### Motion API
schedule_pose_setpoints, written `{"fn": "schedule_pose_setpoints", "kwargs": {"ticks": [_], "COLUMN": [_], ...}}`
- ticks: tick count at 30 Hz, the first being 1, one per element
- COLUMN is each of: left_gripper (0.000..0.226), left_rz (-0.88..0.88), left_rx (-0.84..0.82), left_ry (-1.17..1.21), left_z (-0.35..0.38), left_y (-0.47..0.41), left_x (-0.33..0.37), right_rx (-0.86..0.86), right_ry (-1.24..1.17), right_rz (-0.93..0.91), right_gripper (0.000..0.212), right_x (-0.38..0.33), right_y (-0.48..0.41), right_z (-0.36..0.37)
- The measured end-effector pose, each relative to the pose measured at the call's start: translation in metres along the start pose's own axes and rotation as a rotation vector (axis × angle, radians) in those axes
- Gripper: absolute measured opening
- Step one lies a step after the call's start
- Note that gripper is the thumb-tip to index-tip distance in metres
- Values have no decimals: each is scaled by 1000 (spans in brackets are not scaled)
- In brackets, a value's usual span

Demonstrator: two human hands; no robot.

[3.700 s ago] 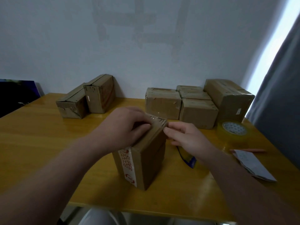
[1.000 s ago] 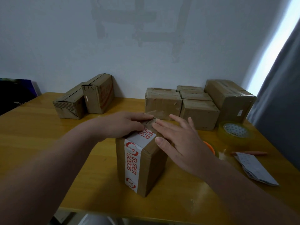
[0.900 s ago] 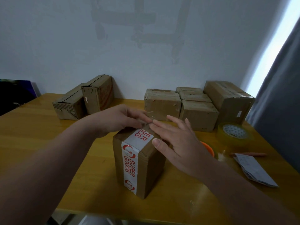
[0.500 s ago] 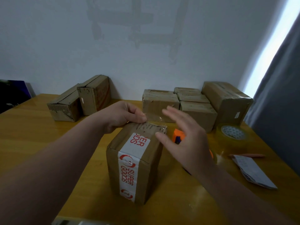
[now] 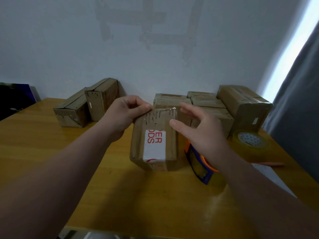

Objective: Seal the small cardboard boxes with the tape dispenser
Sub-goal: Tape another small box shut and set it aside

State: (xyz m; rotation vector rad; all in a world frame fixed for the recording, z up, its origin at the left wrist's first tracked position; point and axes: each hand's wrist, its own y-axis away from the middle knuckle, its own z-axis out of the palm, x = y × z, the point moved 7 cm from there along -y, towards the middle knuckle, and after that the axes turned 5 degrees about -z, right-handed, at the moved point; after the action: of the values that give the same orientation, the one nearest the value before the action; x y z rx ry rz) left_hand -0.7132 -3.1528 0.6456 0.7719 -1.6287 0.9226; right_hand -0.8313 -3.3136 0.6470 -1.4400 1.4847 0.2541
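Small cardboard box (image 5: 153,140): table centre, tilted, top face toward camera; label print cut off, reads "ER / DS".
Left hand (image 5: 126,112): at the box's 11 o'clock corner, thumb and curled fingers pinching that corner.
Right hand (image 5: 202,133): 2 o'clock, fingers spread, released; thumb overlaps box edge, contact unclear.
Tape dispenser (image 5: 198,163): 4 o'clock, just beside box, top hidden by right wrist.
Tape roll (image 5: 250,141): 3 o'clock, near right table edge.
Table (image 5: 51,152): broad wood shows at 7 to 9 o'clock; near edge at 6 o'clock.
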Motion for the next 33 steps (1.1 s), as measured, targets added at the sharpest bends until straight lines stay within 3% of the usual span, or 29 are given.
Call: {"fn": "schedule_pose_setpoints", "kwargs": {"ticks": [4, 8, 16, 22, 24, 29, 33], "left_gripper": [15, 15, 12, 21, 37, 98, 105], "left_rz": [106, 132, 92, 77, 95, 150, 209], "left_rx": [61, -72, -385, -359, -307, -272, -260], "left_ry": [7, -50, -90, -72, -132, -607, -741], "left_z": [0, 19, 39, 35, 30, 32, 33], "left_y": [13, 35, 68, 81, 82, 82, 82], "left_x": [-1, -11, -47, -60, -62, -72, -77], "right_rx": [-64, -300, -678, -777, -792, -722, -631], "right_ry": [268, 387, 465, 566, 619, 777, 905], "right_rz": [-162, -231, -370, -426, -461, -637, -787], "right_gripper": [81, 94, 103, 105, 104, 93, 94], "right_x": [-16, -10, 17, 25, 25, 26, 27], "right_y": [3, 11, 49, 67, 70, 77, 79], "right_z": [-6, 9, 44, 53, 54, 54, 57]}}
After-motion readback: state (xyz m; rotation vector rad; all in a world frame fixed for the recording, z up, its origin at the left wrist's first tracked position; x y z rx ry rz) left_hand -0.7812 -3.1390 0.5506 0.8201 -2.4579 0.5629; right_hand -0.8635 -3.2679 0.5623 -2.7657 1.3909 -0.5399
